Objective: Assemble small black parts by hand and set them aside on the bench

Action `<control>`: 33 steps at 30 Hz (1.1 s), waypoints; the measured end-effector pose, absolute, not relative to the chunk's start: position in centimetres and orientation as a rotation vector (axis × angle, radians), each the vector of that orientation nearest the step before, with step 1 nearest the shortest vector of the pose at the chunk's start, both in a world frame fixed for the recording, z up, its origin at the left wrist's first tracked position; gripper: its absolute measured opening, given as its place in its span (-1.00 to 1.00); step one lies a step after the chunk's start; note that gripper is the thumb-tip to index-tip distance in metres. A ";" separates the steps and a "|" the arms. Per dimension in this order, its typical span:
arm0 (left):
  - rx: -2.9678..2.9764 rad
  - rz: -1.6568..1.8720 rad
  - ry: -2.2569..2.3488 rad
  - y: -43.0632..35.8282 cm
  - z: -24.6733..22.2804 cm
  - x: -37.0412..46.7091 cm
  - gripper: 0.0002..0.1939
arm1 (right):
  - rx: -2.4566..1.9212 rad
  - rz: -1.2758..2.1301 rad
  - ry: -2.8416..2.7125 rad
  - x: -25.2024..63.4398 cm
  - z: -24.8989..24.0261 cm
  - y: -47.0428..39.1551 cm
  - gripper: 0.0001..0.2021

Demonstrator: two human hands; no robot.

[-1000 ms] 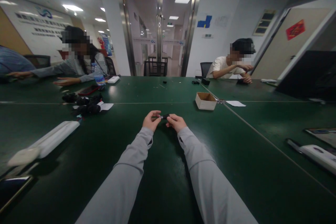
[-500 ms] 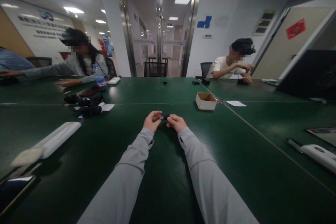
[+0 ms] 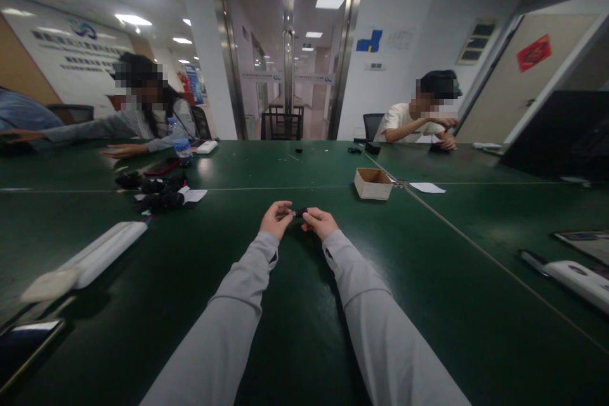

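Both of my hands meet over the green table [image 3: 304,304]. A small black piece with a silvery end [image 3: 299,212] is held between them, too small for me to name its kind. My left hand [image 3: 276,219] pinches the silvery end on the left with thumb and fingers. On the other side, my right hand [image 3: 321,222] grips the black end between thumb and forefinger. The fingertips cover part of the piece.
An open cardboard box [image 3: 373,184] stands ahead to the right, near a white paper [image 3: 427,188]. Black devices [image 3: 164,193], a water bottle [image 3: 179,138] and a long white case [image 3: 104,252] lie leftward. Two people [image 3: 152,108] [image 3: 416,114] sit across the table.
My hands stay almost in place around the small black piece. Its silvery end shows slightly less between my fingers now.
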State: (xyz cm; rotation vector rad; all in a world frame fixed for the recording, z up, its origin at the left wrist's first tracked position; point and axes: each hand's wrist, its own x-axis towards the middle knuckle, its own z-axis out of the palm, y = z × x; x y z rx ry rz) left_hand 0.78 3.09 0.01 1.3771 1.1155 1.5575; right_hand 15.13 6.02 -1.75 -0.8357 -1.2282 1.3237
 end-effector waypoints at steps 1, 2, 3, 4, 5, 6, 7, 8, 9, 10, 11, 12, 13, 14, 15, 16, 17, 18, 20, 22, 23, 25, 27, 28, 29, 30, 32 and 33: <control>1.392 1.559 1.111 3.2 0.0 0.7 -0.66 | -0.840 1.322 -1.224 15.1 -1.7 6.0 -0.58; 1.409 1.553 1.107 3.2 0.0 0.6 -0.66 | -0.841 1.322 -1.222 15.1 -1.7 6.0 -0.56; 1.427 1.544 1.103 3.3 0.0 0.6 -0.66 | -0.840 1.323 -1.224 15.1 -1.6 6.0 -0.55; 1.444 1.538 1.099 3.4 0.0 0.5 -0.66 | -0.836 1.324 -1.226 15.1 -1.5 5.9 -0.55; 1.458 1.536 1.094 3.4 0.0 0.5 -0.66 | -0.831 1.325 -1.228 15.2 -1.4 5.8 -0.54; 1.469 1.537 1.089 3.5 0.0 0.4 -0.66 | -0.826 1.327 -1.230 15.2 -1.2 5.6 -0.55; 1.475 1.543 1.084 3.5 0.0 0.4 -0.66 | -0.820 1.332 -1.232 15.2 -1.1 5.5 -0.55; 1.474 1.548 1.080 3.5 0.0 0.4 -0.65 | -0.816 1.337 -1.236 15.2 -0.9 5.4 -0.56; 1.471 1.547 1.077 3.5 -0.1 0.4 -0.65 | -0.813 1.342 -1.241 15.3 -0.8 5.3 -0.56; 1.464 1.538 1.075 3.5 -0.1 0.4 -0.64 | -0.811 1.347 -1.250 15.3 -0.7 5.2 -0.57; 1.452 1.524 1.076 3.5 -0.1 0.4 -0.62 | -0.810 1.348 -1.256 15.3 -0.7 5.1 -0.57; 1.439 1.510 1.076 3.5 -0.1 0.4 -0.61 | -0.809 1.342 -1.256 15.3 -0.7 5.1 -0.57; 1.429 1.500 1.074 3.4 -0.1 0.5 -0.60 | -0.808 1.336 -1.257 15.3 -0.7 5.1 -0.57; 1.422 1.497 1.070 3.4 0.0 0.5 -0.60 | -0.806 1.332 -1.257 15.3 -0.8 5.2 -0.58; 1.418 1.500 1.062 3.3 0.0 0.6 -0.60 | -0.805 1.331 -1.260 15.3 -0.9 5.2 -0.58; 1.414 1.506 1.053 3.2 0.0 0.6 -0.61 | -0.802 1.333 -1.267 15.4 -0.9 5.3 -0.59; 1.414 1.515 1.043 3.1 0.1 0.7 -0.61 | -0.799 1.338 -1.276 15.4 -1.0 5.3 -0.59; 1.415 1.524 1.034 3.0 0.1 0.7 -0.62 | -0.796 1.344 -1.286 15.5 -1.1 5.4 -0.60; 1.431 1.538 1.017 2.9 0.2 0.8 -0.63 | -0.791 1.347 -1.293 15.6 -1.1 5.4 -0.60; 1.464 1.570 1.020 3.0 0.2 0.8 -0.64 | -0.789 1.348 -1.293 15.7 -1.1 5.4 -0.59; 1.468 1.581 1.043 3.0 0.2 0.8 -0.64 | -0.792 1.349 -1.291 15.7 -1.0 5.3 -0.59; 1.428 1.574 1.122 3.0 0.2 0.8 -0.64 | -0.805 1.351 -1.284 15.6 -0.9 5.3 -0.56; 1.355 1.532 1.178 3.0 0.2 0.8 -0.63 | -0.814 1.346 -1.276 15.6 -0.8 5.2 -0.55; 1.334 1.516 1.182 2.9 0.2 0.9 -0.62 | -0.815 1.344 -1.275 15.6 -0.8 5.2 -0.55; 1.332 1.514 1.174 2.9 0.2 0.9 -0.62 | -0.813 1.342 -1.275 15.5 -0.8 5.2 -0.55; 1.344 1.524 1.160 2.9 0.2 0.9 -0.63 | -0.810 1.342 -1.277 15.6 -0.8 5.2 -0.56; 1.387 1.563 1.129 2.9 0.2 0.9 -0.65 | -0.800 1.345 -1.282 15.6 -0.9 5.3 -0.57; 1.409 1.585 1.114 3.0 0.2 0.9 -0.66 | -0.795 1.349 -1.286 15.6 -1.0 5.4 -0.57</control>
